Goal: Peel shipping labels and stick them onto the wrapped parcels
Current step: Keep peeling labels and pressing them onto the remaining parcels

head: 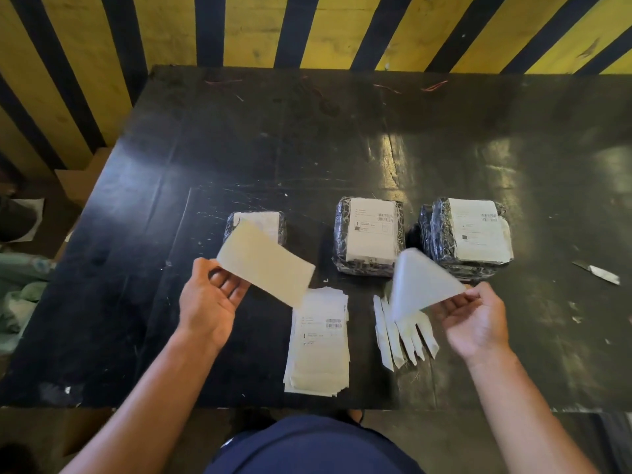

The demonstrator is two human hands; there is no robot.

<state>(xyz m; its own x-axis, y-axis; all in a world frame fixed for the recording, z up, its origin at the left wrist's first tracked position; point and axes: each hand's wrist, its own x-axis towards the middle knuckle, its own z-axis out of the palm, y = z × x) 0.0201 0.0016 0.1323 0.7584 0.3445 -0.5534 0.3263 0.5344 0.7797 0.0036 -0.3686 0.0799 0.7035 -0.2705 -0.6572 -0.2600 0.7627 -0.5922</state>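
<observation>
Three black-wrapped parcels stand in a row on the black table (239, 148). The middle parcel (369, 236) and the right parcel (470, 236) each carry a white label on top. The left parcel (256, 224) is partly hidden behind a yellowish backing sheet (266, 263), which my left hand (208, 299) pinches at its near-left corner. My right hand (477, 319) grips a curled white label (420, 282) by its right edge, in the air in front of the right parcel. A stack of unpeeled labels (319, 340) lies between my hands.
Several discarded backing strips (403, 333) lie fanned out under my right hand. A small foil scrap (598, 271) rests at the table's right side. Cardboard boxes (82, 179) stand on the floor at the left. A yellow and black striped wall (307, 29) rises behind the table.
</observation>
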